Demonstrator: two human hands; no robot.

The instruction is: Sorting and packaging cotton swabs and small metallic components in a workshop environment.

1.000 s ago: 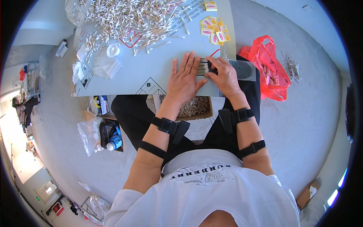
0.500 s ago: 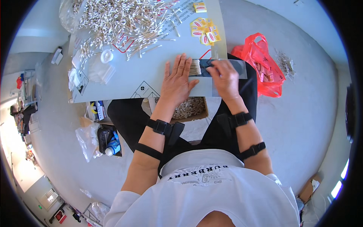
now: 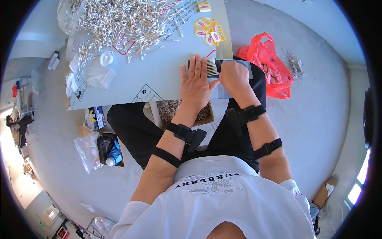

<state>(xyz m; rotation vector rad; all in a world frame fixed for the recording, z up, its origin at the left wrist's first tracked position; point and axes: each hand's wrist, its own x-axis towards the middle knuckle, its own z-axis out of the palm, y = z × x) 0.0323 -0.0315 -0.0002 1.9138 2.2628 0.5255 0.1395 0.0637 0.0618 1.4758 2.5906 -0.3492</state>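
A row of white cotton swabs [image 3: 212,68] lies side by side on a flat, dark and clear plastic bag [image 3: 250,71] at the table's front right edge. My left hand [image 3: 197,79] rests flat with fingers stretched out over the left end of the swabs. Just right of the row, my right hand [image 3: 234,75] is closed, its curled fingers on the bag; its fingertips are hidden. A large heap of loose cotton swabs [image 3: 119,22] covers the far left of the table [image 3: 139,77].
Small yellow packets [image 3: 209,30] lie at the table's far right. A round white lid [image 3: 106,59] and clear plastic bags [image 3: 100,75] are at left. Beside the table sits a red plastic bag [image 3: 274,67]; under its edge is a box of swabs [image 3: 169,109].
My left hand and the row of swabs have shifted right, closer to my right hand. The right hand's fingers are curled tighter. The whole view has drifted slightly.
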